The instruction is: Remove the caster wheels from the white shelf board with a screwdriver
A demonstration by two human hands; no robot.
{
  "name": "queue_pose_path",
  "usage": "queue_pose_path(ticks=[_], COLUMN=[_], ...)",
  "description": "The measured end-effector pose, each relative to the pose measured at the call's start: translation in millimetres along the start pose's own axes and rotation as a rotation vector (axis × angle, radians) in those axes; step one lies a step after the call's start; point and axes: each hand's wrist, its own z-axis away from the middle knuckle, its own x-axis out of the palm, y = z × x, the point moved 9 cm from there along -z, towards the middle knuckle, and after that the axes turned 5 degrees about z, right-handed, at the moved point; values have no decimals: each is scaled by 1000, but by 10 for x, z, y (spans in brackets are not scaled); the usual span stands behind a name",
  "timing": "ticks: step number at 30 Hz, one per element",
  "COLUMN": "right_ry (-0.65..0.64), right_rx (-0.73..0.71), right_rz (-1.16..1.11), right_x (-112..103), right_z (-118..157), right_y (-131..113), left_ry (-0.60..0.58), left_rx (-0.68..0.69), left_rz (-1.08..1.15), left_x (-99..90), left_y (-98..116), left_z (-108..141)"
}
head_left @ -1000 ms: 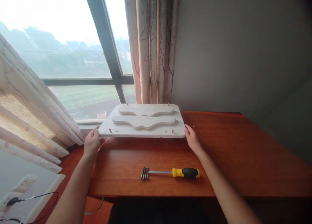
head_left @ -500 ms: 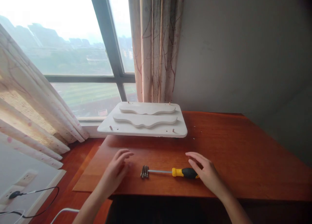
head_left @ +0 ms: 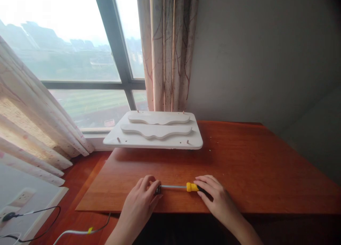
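Observation:
My left hand point(head_left: 144, 193) has its fingers and thumb closed round a small bunch of dark screws point(head_left: 158, 190), most of which it hides. A screwdriver point(head_left: 191, 187) with a yellow and black handle lies on the wooden table point(head_left: 239, 167), its metal shaft pointing left at the screws. Over the black end of that handle curls my right hand point(head_left: 215, 191), thumb on the near side and fingers on the far side. Part of the handle is hidden beneath the palm.
Beyond my hands a white board point(head_left: 160, 142) lies at the table's far left, with short wooden pegs standing in it. Two wavy white strips point(head_left: 157, 130) rest on top. A window and curtains point(head_left: 167, 60) stand behind. Cables point(head_left: 71, 232) run below the table's left side.
Both hands have come down and inward. My left hand has closed round the screws, and my right hand has taken hold of the screwdriver's handle. The view has shifted slightly.

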Motion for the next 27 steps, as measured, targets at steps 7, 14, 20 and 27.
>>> queue_pose_path(ticks=[7,14,20,27], right_ry=[1,-15,-31,-33], right_rx=[-22,-30,-38,-58], right_rz=[-50,-93,-119,-147], right_x=[55,63,109,312], right_z=[-10,-57,-166,-492], right_y=[44,19,-32,-149], left_ry=[-28,-21,21,55], left_rx=[6,-21,-6,-37], left_rz=[35,41,21,-6], left_x=[51,82,33,-65], left_y=[12,-21,-67,-389], left_z=[-9,-39,-74,-148])
